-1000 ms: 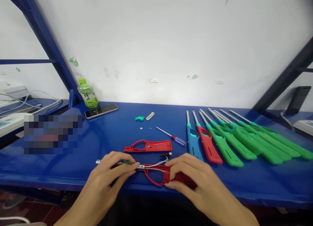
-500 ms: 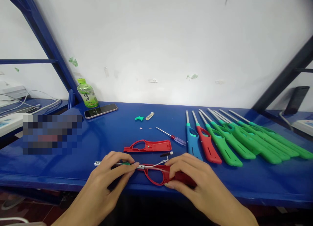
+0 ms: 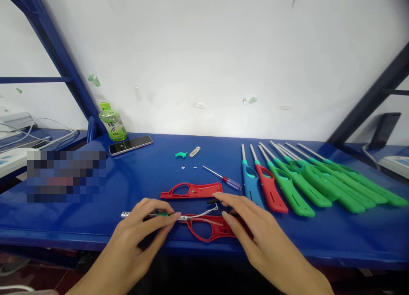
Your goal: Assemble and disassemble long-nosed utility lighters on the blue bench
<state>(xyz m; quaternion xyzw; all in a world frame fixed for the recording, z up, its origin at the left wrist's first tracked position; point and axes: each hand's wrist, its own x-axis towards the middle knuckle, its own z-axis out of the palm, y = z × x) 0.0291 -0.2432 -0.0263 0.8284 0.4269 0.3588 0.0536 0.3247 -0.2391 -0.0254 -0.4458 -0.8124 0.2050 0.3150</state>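
Note:
My left hand (image 3: 143, 229) pinches the metal lighter tube (image 3: 183, 218), its fingers closed round it near a green collar (image 3: 162, 213). White wires (image 3: 204, 212) run from the tube's right end toward a small black cylindrical part (image 3: 212, 201). Over that part is my right hand (image 3: 255, 231), thumb and index finger apart, the index fingertip at its right end. A red lighter handle half (image 3: 220, 232) lies under the wires, partly covered by my right hand. Beyond it rests the other red handle half (image 3: 204, 190), its inner side up.
Behind lie a screwdriver (image 3: 228, 182), a green trigger (image 3: 181, 154), a small pale part (image 3: 194, 151) and tiny pieces. Several long lighters (image 3: 294, 199) line the right side. A phone (image 3: 131, 145) and a green bottle (image 3: 112, 122) stand back left.
My right hand has left the near red handle half and reached up to the black part, its thumb and index finger spreading. My left hand keeps its pinch on the tube.

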